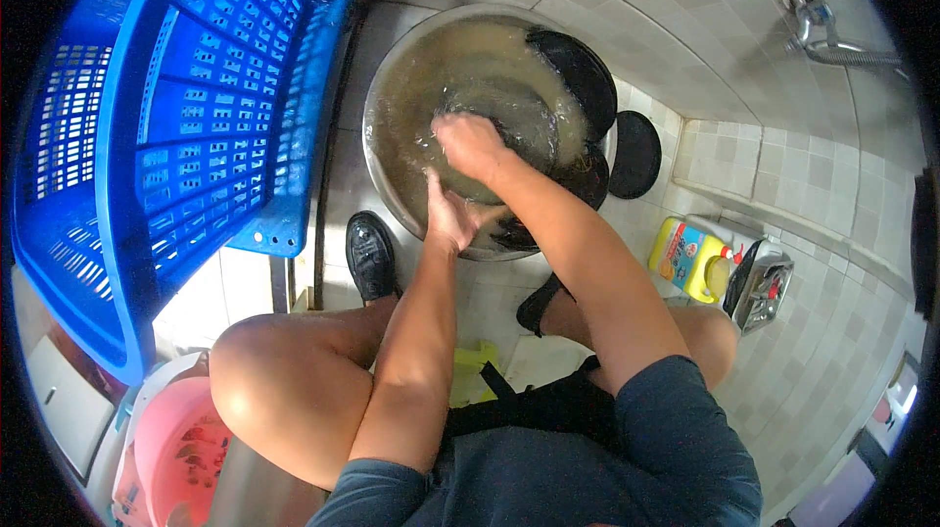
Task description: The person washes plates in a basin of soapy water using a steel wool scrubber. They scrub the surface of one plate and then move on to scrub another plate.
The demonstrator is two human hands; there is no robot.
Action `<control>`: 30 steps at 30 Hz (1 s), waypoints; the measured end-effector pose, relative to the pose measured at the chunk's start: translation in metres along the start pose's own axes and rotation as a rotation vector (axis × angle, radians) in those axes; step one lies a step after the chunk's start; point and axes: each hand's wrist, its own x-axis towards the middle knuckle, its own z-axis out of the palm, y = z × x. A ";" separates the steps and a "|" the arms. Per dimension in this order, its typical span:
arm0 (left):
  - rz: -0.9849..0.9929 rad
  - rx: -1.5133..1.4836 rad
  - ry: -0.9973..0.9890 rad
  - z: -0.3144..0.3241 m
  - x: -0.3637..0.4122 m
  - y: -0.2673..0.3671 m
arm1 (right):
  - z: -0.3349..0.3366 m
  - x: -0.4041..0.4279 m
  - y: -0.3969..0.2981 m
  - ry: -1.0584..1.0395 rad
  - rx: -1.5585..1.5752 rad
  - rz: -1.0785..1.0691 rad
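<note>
A wide round metal basin point(374, 152) of murky water stands on the tiled floor before me. My left hand point(452, 218) is partly in the water at the basin's near side, thumb raised; its fingers are submerged, and whether they hold anything is hidden. Just beyond it, my right hand point(470, 145) is curled at the water's surface, with splashes around it; what lies under its fingers cannot be made out. Black rounded items point(584, 79) rest along the basin's right side, partly in the water. Another black oval item point(635, 154) lies outside the rim.
A large blue plastic basket point(121, 152) stands at left on a blue plastic stand point(312, 108). At right are a yellow detergent jug point(683, 255) and a metal tray point(767, 292). A pink basin point(176, 439) is at lower left. A metal tap point(808, 16) juts from the tiled wall.
</note>
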 end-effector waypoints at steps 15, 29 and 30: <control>0.058 0.274 0.082 -0.016 0.017 -0.002 | -0.012 -0.039 0.050 -0.015 -0.226 0.357; 0.052 0.281 0.025 -0.044 0.028 0.006 | -0.047 -0.074 0.050 -0.283 -0.214 0.362; 0.126 0.408 0.182 -0.013 0.025 -0.016 | -0.048 -0.097 0.072 -0.294 -0.235 0.410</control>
